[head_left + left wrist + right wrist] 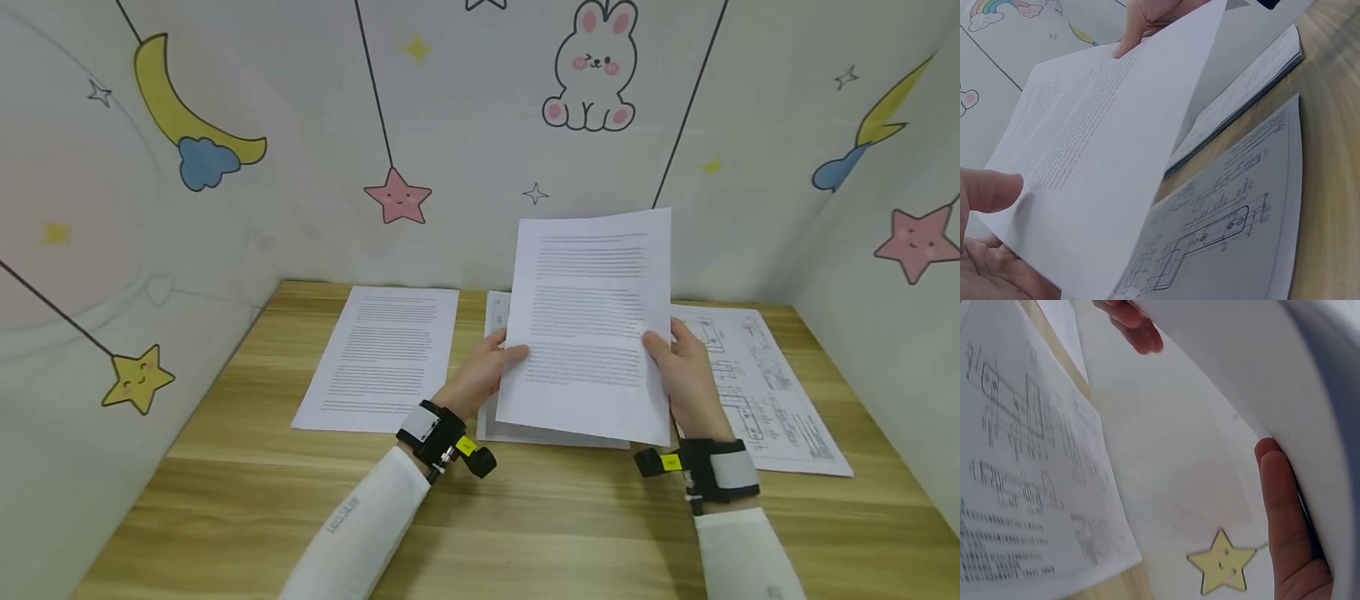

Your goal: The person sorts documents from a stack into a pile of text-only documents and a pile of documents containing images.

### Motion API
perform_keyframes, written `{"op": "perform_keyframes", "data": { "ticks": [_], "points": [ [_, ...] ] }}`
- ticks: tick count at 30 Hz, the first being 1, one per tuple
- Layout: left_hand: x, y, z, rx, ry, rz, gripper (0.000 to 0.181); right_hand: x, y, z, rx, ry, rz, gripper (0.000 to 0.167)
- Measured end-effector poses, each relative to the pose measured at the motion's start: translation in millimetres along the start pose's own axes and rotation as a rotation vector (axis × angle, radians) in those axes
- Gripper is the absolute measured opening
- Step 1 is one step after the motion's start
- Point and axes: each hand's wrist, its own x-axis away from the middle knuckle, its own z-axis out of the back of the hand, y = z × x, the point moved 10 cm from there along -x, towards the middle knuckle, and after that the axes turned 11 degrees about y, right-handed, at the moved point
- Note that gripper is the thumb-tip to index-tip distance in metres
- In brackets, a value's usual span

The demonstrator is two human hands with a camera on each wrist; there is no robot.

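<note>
Both hands hold a white printed sheet of paper (585,333) raised and tilted above the table. My left hand (477,377) pinches its left edge, thumb on the printed face and the other fingers behind. On the opposite edge, my right hand (688,379) grips the paper the same way. Lines of text cover most of the page. Beneath it lies a sheet with a technical drawing (1222,231), mostly hidden in the head view. In the right wrist view the held paper (1247,369) bends close to the camera. Whether it is one sheet or several I cannot tell.
A text sheet (382,358) lies on the wooden table (247,492) at the left. On the right rests a stack of drawing sheets (772,392), its thickness visible in the left wrist view. A patterned white wall (465,100) encloses the back and sides.
</note>
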Motion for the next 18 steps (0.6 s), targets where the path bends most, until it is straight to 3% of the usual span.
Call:
{"op": "perform_keyframes", "data": {
  "ticks": [9, 18],
  "points": [
    [6.8, 6.3, 28.8, -0.071, 0.100, -0.020, 0.039, 11.8, -10, -32, 0.006, -0.037, 0.024, 0.050],
    [13.5, 14.9, 74.1, -0.228, 0.215, -0.075, 0.039, 20.6, -13, -78, 0.044, -0.151, 0.025, 0.051]
  ]
}}
